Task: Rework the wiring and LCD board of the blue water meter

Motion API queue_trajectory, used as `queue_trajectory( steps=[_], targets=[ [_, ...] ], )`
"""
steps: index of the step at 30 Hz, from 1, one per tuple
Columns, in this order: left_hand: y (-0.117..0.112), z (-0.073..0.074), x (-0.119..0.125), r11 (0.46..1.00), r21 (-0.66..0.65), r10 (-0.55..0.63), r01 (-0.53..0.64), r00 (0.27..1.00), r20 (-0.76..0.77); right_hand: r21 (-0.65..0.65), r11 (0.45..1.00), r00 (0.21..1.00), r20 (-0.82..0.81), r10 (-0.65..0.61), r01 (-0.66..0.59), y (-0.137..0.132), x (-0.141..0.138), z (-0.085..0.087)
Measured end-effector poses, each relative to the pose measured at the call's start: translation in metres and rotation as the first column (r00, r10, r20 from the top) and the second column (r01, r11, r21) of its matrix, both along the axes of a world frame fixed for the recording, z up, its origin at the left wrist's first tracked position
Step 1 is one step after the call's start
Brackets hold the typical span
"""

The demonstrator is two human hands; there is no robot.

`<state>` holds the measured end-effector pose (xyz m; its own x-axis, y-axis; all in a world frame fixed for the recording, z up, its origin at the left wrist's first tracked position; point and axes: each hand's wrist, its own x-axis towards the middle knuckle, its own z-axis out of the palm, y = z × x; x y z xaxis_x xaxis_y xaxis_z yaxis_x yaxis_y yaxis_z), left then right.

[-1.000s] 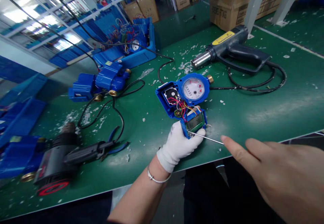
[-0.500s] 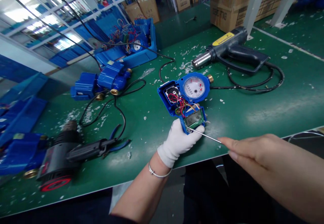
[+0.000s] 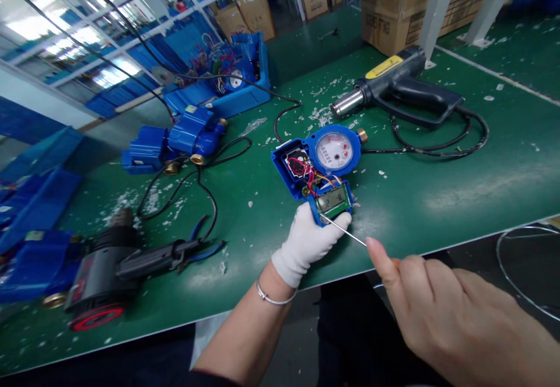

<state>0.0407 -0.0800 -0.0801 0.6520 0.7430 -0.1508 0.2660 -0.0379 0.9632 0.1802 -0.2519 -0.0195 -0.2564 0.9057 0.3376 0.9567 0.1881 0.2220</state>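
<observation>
A blue water meter (image 3: 335,150) with a round dial lies on the green bench, its side box uncovered and wires showing. Those wires run to a blue display housing (image 3: 311,205) with a small LCD screen (image 3: 332,199). My left hand (image 3: 308,241), in a white glove, is closed around the near edge of this housing. My bare right hand (image 3: 437,293) grips a screwdriver (image 3: 350,234); its handle is mostly hidden in the fist. The thin shaft's tip meets the near left corner of the display housing.
A black heat gun (image 3: 402,86) with a coiled cable lies at the right rear; another heat gun (image 3: 105,276) is at the left. Cutting pliers (image 3: 175,254) rest near it. Two blue meters (image 3: 192,133) and a blue bin (image 3: 245,101) of wired parts stand behind. Plastic scraps litter the bench (image 3: 254,247).
My right hand has rolled over and shifted left, its knuckles now upward. The display housing is tilted a little differently, and the digits on its screen show more clearly.
</observation>
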Motion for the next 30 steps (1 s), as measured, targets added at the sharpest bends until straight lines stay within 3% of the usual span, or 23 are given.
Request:
queue_trajectory(
  steps=[3, 5, 9, 12, 19, 24, 28, 30],
  targets=[
    [-0.001, 0.002, 0.001, 1.0, -0.006, 0.012, -0.012, 1.0, 0.009, -0.07, 0.998, 0.985, -0.174, -0.013, 0.001, 0.001, -0.001, -0.017],
    [-0.002, 0.003, 0.001, 1.0, -0.005, 0.016, -0.016, 1.0, 0.013, -0.147, 0.989, 0.935, -0.352, -0.048, -0.005, 0.0, -0.003, -0.031],
    [-0.002, 0.003, 0.0, 0.999, 0.003, 0.035, -0.035, 0.999, 0.016, -0.261, 0.964, 0.74, -0.658, -0.138, -0.052, -0.001, -0.009, -0.042],
    [-0.003, 0.004, 0.001, 0.998, 0.01, 0.068, -0.068, 0.998, 0.011, -0.26, 0.963, 0.634, -0.757, -0.157, -0.072, 0.0, -0.016, -0.04],
    [-0.005, 0.01, 0.001, 0.996, 0.007, 0.092, -0.092, 0.996, 0.008, -0.105, 0.994, 0.894, -0.446, -0.049, 0.002, -0.001, -0.025, -0.035],
    [-0.002, 0.003, -0.007, 1.0, -0.011, 0.003, -0.003, 1.0, 0.019, -0.071, 0.997, 0.939, -0.344, -0.021, -0.004, 0.003, -0.004, -0.021],
    [-0.002, -0.003, -0.01, 0.995, 0.084, -0.05, 0.055, 0.997, -0.062, -0.072, 0.993, 0.93, -0.364, 0.061, -0.093, 0.005, 0.016, -0.014],
    [-0.003, -0.003, -0.009, 0.991, 0.12, -0.037, 0.049, 0.994, -0.103, -0.042, 0.998, 0.933, -0.359, 0.023, -0.041, 0.005, 0.016, -0.013]
  ],
)
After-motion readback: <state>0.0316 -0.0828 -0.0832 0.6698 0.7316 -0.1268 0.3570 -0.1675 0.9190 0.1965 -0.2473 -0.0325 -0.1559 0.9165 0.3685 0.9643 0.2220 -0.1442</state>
